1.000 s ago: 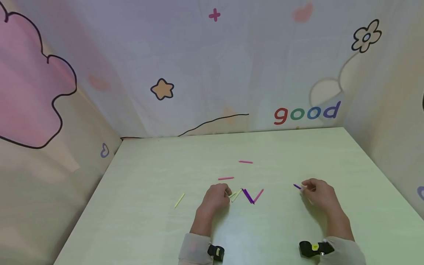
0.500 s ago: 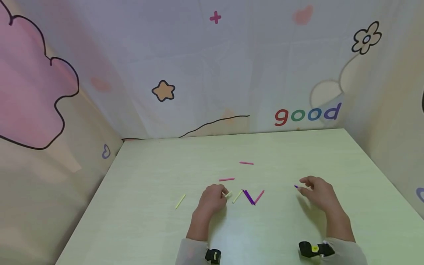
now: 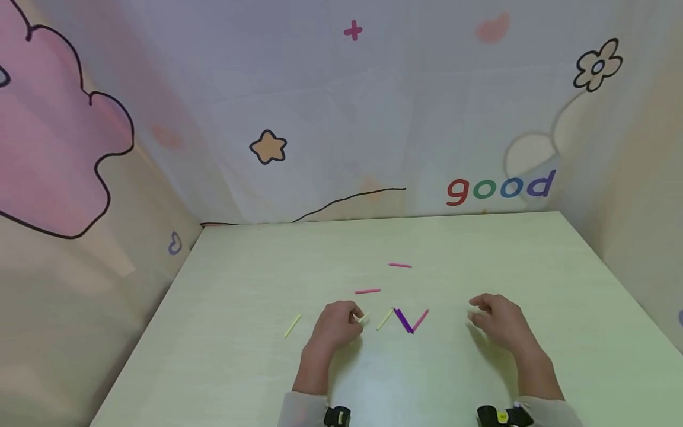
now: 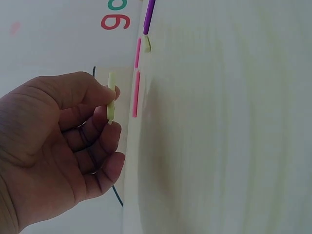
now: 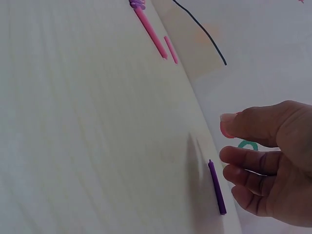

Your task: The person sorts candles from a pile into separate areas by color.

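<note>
My left hand point(image 3: 337, 324) pinches a short pale yellow stick point(image 4: 111, 97) between thumb and index finger, held above the table. It has a small narrow tip at its lower end in the left wrist view. My right hand point(image 3: 498, 323) hovers over the right side, thumb and fingers apart, with nothing between them. Near that hand, a dark purple stick point(image 5: 217, 187) lies on the table in the right wrist view; in the head view the hand hides it. Between the hands lie a yellow stick point(image 3: 385, 319), purple sticks point(image 3: 404, 320) side by side, and a pink stick point(image 3: 420, 321), forming a zigzag.
Two more pink sticks, a nearer one point(image 3: 368, 291) and a farther one point(image 3: 400, 265), lie behind the zigzag. Another yellow stick point(image 3: 292, 326) is left of my left hand. A printed cloth point(image 3: 320, 89) rises behind the pale table point(image 3: 256, 261).
My left hand has lifted its yellow stick and drawn it left, away from the zigzag. My right hand has let go of the purple stick, and its fingers have spread.
</note>
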{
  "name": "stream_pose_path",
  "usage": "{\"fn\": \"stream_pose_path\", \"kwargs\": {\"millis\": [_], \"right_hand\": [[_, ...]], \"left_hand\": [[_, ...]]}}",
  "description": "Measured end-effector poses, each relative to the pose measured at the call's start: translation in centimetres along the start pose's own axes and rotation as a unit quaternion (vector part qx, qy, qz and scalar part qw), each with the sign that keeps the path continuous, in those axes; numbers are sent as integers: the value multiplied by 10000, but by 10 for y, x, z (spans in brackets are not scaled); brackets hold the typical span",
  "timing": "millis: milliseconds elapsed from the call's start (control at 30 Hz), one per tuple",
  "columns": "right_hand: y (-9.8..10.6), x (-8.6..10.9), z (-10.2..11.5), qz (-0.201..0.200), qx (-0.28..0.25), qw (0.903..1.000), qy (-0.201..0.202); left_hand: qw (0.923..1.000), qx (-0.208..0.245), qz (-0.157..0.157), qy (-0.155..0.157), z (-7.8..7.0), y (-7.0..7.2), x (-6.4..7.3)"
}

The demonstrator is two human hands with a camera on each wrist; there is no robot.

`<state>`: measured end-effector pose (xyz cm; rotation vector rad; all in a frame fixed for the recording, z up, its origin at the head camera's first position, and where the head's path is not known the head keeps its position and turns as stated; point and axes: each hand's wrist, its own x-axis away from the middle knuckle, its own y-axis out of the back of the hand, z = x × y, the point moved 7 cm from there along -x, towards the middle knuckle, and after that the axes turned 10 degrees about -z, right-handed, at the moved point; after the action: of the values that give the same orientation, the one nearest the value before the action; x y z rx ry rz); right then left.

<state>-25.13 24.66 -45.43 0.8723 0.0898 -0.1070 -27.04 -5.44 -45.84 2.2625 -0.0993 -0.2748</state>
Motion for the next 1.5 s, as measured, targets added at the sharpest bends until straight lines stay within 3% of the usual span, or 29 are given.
{"fn": "stream_pose_path", "kwargs": {"millis": [200,833,1500], "right_hand": [[-6,-2,13,-62,-33,9994,329],[-26,-7,38,80,-147,9984,537],[-48,-11,56,357,-281,9965,702]], "left_hand": [[9999,96,7,95,7,7,6],[9994,178,-183,221,26,28,13],[9950,161,-523,831,58,53,25]]}}
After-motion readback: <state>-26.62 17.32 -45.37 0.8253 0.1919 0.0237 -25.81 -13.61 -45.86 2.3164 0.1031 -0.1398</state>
